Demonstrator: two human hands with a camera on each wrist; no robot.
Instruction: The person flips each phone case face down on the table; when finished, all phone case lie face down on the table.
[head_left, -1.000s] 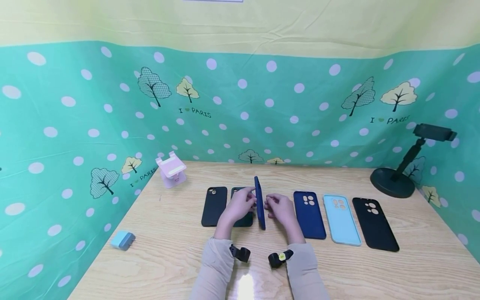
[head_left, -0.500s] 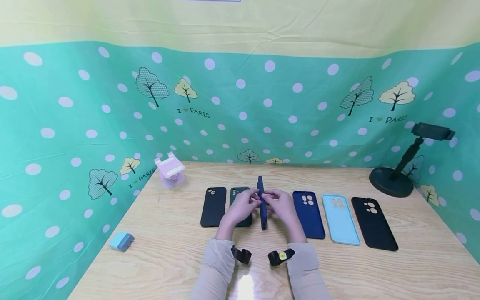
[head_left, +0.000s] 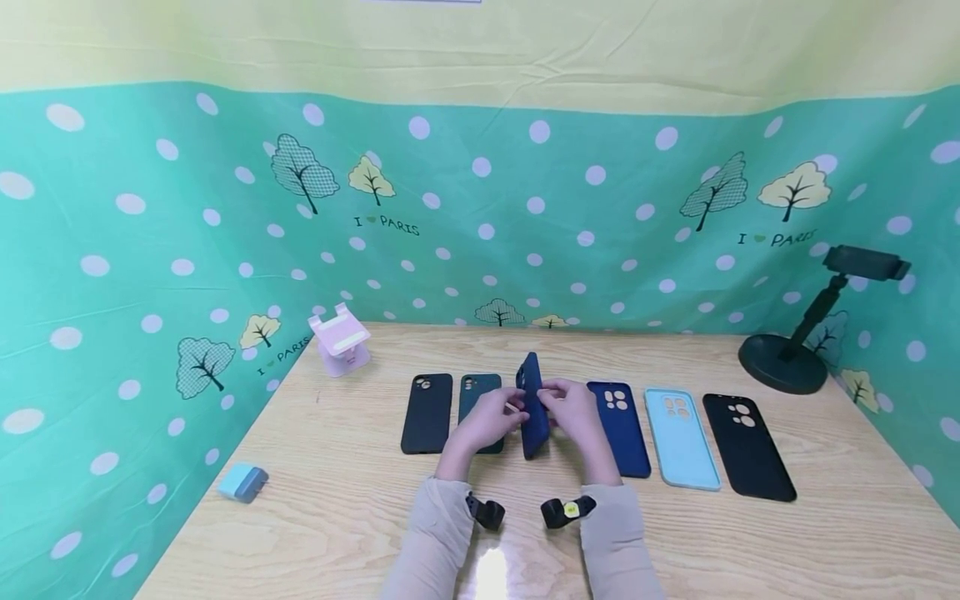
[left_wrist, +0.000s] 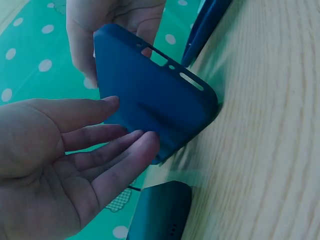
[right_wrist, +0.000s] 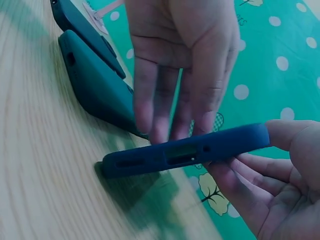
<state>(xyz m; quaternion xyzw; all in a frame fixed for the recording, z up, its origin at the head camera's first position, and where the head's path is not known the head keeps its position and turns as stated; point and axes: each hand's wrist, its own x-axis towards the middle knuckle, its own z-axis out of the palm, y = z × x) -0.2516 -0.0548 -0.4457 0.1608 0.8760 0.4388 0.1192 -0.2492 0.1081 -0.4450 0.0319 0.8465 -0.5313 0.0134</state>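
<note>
A dark blue phone case [head_left: 533,421] stands tilted on its long edge between the two hands, its camera cutouts at the far end. My right hand [head_left: 576,410] pinches its upper edge; in the right wrist view the thumb and fingers of that hand [right_wrist: 285,175] lie on either side of the case [right_wrist: 185,152]. On the other side, my left hand [head_left: 489,419] is at the back of the case, and in the left wrist view its fingertips [left_wrist: 148,142] touch the flat back, fairly straight. Slots along the case's short end [left_wrist: 165,62] face the left wrist camera.
Left of the hands lie a black case [head_left: 427,414] and a dark green case [head_left: 480,383]. On the right are a blue case [head_left: 624,437], a light blue case [head_left: 686,446] and a black case [head_left: 753,454]. A pink stand [head_left: 343,340], charger [head_left: 243,482] and black stand [head_left: 783,364] sit farther out.
My right hand has come from beside the blue case to grip its edge. The case has turned from edge-on, so more of its back shows, and shifted slightly right.
</note>
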